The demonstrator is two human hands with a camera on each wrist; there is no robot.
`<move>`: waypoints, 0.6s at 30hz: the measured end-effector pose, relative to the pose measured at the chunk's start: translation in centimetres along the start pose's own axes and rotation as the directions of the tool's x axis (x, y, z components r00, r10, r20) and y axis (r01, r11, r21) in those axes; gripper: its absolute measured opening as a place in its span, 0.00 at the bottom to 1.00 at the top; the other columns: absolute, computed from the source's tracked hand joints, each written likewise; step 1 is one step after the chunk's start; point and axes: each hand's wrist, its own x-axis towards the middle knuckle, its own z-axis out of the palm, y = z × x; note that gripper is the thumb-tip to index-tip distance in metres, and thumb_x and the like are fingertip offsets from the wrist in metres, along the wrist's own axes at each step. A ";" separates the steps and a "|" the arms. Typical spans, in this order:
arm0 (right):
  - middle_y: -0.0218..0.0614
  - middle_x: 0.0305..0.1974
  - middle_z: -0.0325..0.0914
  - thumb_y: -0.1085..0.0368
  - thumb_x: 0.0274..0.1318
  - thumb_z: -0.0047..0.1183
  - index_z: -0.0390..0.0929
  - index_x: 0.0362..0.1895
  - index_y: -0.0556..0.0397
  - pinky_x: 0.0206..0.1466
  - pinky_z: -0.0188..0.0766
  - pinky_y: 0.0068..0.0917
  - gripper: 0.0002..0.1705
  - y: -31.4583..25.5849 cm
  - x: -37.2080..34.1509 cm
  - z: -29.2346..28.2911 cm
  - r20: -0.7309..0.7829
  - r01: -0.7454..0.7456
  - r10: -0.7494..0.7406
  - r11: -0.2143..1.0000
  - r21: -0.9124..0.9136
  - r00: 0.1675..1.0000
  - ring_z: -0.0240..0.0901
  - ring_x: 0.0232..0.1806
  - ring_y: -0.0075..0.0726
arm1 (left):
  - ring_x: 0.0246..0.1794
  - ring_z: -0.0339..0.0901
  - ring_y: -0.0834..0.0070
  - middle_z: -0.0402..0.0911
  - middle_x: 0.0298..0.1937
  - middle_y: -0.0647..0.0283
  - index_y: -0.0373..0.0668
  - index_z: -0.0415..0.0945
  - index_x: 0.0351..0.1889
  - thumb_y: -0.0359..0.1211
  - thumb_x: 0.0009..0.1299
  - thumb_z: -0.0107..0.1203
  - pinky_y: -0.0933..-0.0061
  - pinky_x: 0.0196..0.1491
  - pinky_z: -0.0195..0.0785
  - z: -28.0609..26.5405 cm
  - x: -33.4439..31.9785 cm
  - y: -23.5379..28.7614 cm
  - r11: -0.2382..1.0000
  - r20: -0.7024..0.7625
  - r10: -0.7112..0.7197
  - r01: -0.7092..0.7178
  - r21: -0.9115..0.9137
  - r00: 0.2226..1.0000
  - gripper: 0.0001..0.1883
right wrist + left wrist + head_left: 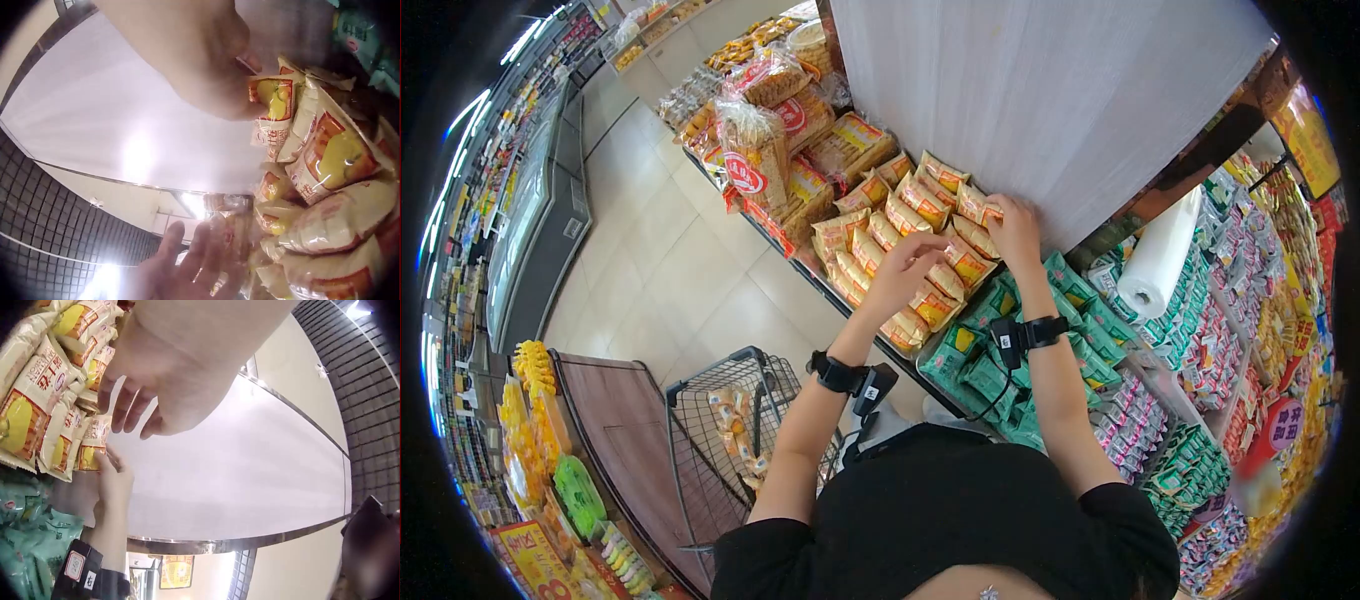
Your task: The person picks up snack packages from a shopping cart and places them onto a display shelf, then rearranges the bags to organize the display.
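Note:
Cream and yellow snack packets point(902, 216) lie in rows on a display beside a pale panel. The right hand point(1014, 232) is at the row nearest the panel, its thumb and fingers pinching a packet point(975, 204); the right wrist view shows this packet point(273, 100) upright at the fingertips of the right hand point(206, 56). Above the middle of the packets hovers the left hand point(903, 274), fingers loosely bent with nothing between them. In the left wrist view the left hand point(169, 375) hangs near the packets point(37, 400) without a hold.
Green packets point(990, 380) fill the display beside the cream ones. Large bagged snacks point(750, 160) stand at its far end. A wire shopping cart point(700, 460) with packets inside is at lower left. A pale panel point(1020, 90) rises behind, and a plastic roll point(1160, 255) lies right.

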 end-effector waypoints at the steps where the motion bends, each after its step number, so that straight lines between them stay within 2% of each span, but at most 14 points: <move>1: 0.40 0.40 0.75 0.70 0.43 0.53 0.74 0.41 0.48 0.47 0.66 0.40 0.16 -0.1 0.0 0.1 -0.011 0.036 -0.036 0.998 -0.048 0.999 0.69 0.43 0.50 | 0.43 0.72 0.78 0.75 0.43 0.65 0.37 0.70 0.47 0.27 0.69 0.43 0.77 0.48 0.64 -0.4 -0.3 0.1 1.000 -0.023 0.001 -0.001 0.018 1.000 0.10; 2: 0.39 0.39 0.75 0.71 0.43 0.53 0.74 0.40 0.48 0.47 0.66 0.40 0.15 -0.1 0.2 0.2 -0.023 0.073 -0.075 0.993 -0.096 0.997 0.69 0.43 0.50 | 0.43 0.72 0.78 0.75 0.43 0.65 0.37 0.70 0.46 0.27 0.69 0.43 0.77 0.47 0.65 -0.8 -0.8 0.5 1.000 -0.032 -0.011 0.011 0.000 0.999 0.10; 5: 0.37 0.42 0.75 0.71 0.43 0.53 0.74 0.40 0.48 0.49 0.65 0.40 0.15 -0.2 0.3 0.5 0.008 0.038 -0.038 0.995 -0.091 0.999 0.67 0.45 0.50 | 0.43 0.72 0.78 0.75 0.43 0.64 0.36 0.70 0.45 0.26 0.69 0.43 0.77 0.48 0.65 -2.0 -1.5 -0.7 1.000 -0.074 0.006 -0.008 -0.030 0.997 0.09; 8: 0.38 0.44 0.74 0.71 0.44 0.53 0.74 0.41 0.48 0.50 0.64 0.41 0.15 -0.9 -0.1 0.2 0.032 -0.062 0.064 0.995 -0.082 0.997 0.67 0.46 0.50 | 0.43 0.72 0.78 0.75 0.42 0.64 0.35 0.70 0.45 0.26 0.69 0.42 0.77 0.48 0.65 -2.3 -2.6 -0.2 0.998 -0.118 0.021 -0.028 -0.059 0.993 0.09; 11: 0.39 0.47 0.71 0.69 0.46 0.53 0.74 0.43 0.48 0.51 0.64 0.43 0.16 -1.2 0.0 -0.3 0.104 -0.121 0.120 0.993 0.010 0.987 0.65 0.49 0.52 | 0.42 0.73 0.78 0.76 0.42 0.64 0.34 0.71 0.44 0.25 0.69 0.42 0.77 0.48 0.66 -3.0 -3.4 -0.5 0.999 -0.158 0.048 -0.049 -0.004 0.986 0.09; 14: 0.38 0.48 0.69 0.67 0.46 0.54 0.74 0.46 0.46 0.53 0.62 0.45 0.18 -0.9 -0.6 0.9 -0.066 -0.056 0.046 0.987 -0.149 0.997 0.63 0.53 0.51 | 0.42 0.73 0.79 0.76 0.42 0.65 0.35 0.71 0.44 0.25 0.70 0.41 0.78 0.46 0.65 -3.3 -4.9 -0.2 0.998 -0.240 0.011 -0.028 -0.064 0.971 0.09; 17: 0.35 0.50 0.66 0.66 0.46 0.55 0.74 0.46 0.45 0.56 0.58 0.47 0.18 -2.9 -0.8 0.1 -0.218 0.010 -0.052 0.982 -0.191 0.975 0.61 0.54 0.48 | 0.42 0.74 0.78 0.76 0.42 0.64 0.37 0.72 0.44 0.27 0.70 0.41 0.79 0.44 0.65 -4.9 -6.6 -0.8 0.997 -0.336 0.023 -0.046 -0.063 0.942 0.10; 18: 0.35 0.50 0.67 0.66 0.46 0.55 0.74 0.46 0.45 0.57 0.57 0.46 0.18 -4.3 -1.0 -0.6 -0.219 0.057 -0.092 0.985 -0.162 0.971 0.60 0.55 0.47 | 0.41 0.74 0.77 0.76 0.42 0.63 0.37 0.73 0.44 0.27 0.69 0.41 0.78 0.45 0.66 -5.6 -7.3 -1.2 0.996 -0.376 0.033 -0.062 -0.065 0.926 0.10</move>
